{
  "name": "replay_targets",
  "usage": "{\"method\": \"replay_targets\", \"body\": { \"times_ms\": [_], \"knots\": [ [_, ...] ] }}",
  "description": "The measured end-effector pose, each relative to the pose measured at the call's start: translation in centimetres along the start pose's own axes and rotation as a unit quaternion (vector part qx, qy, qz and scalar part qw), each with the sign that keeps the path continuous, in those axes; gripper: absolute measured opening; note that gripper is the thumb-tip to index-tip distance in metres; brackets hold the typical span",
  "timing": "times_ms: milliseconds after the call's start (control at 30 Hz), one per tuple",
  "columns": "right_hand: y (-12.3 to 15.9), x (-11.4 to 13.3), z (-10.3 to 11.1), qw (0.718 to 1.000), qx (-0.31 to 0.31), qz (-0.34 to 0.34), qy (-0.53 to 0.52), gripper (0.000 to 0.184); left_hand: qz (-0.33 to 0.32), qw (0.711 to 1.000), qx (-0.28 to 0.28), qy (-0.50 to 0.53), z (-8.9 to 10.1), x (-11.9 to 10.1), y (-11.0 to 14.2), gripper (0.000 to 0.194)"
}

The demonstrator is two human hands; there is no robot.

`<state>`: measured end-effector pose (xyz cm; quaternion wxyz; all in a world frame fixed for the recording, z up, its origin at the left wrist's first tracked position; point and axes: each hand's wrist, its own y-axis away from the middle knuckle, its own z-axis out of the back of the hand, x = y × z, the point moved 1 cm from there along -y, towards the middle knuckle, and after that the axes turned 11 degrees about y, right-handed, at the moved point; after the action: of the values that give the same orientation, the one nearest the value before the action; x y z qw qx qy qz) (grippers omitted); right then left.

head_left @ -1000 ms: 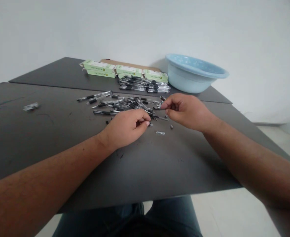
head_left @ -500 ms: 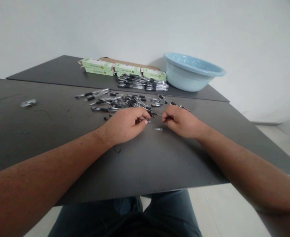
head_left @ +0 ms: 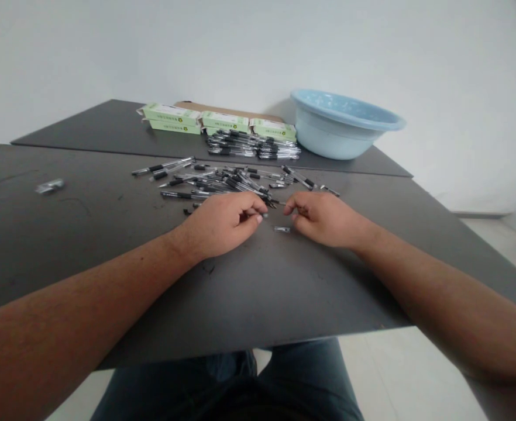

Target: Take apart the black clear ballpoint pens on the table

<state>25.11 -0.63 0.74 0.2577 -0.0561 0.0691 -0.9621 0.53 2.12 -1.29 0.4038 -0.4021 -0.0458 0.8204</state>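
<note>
My left hand (head_left: 229, 223) is closed at the front edge of a loose pile of pens (head_left: 240, 182). A short clear-grey end of a pen (head_left: 265, 216) pokes out between its thumb and fingers; the rest is hidden in the hand. To the right, my right hand (head_left: 323, 217) has its curled index finger and thumb apart, with nothing plainly visible between them. A small clear pen cap (head_left: 282, 229) lies on the table just left of the right thumb.
Behind the pile, neat stacks of pens (head_left: 253, 146) lie before pale green boxes (head_left: 225, 121). A light blue basin (head_left: 337, 140) stands at the back right. Several clear pen caps (head_left: 50, 186) lie at the far left of the dark table (head_left: 121, 234).
The right hand's index finger and thumb have parted a little, and its fingertips have shifted slightly left toward the cap. The left hand stays in place.
</note>
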Motion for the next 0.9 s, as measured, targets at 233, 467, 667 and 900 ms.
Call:
{"method": "replay_targets", "body": {
  "times_ms": [233,467,667,900],
  "knots": [
    [-0.2,0.5,-0.6,0.994,0.081,0.031,0.063,0.017,-0.024,1.0,-0.002,-0.013,0.0,0.1,0.0,0.019],
    [0.2,2.5,-0.7,0.998,-0.021,0.051,-0.026,0.015,-0.025,0.998,0.034,0.056,-0.1,-0.5,0.2,0.022],
    [0.3,3.7,-1.1,0.996,-0.06,0.035,-0.053,0.012,-0.038,0.997,0.045,0.042,0.1,-0.8,0.2,0.01],
    [0.3,3.5,-0.6,0.998,-0.031,0.036,-0.045,0.015,-0.005,0.999,0.013,0.042,0.4,-0.6,0.1,0.01]
  ]
}}
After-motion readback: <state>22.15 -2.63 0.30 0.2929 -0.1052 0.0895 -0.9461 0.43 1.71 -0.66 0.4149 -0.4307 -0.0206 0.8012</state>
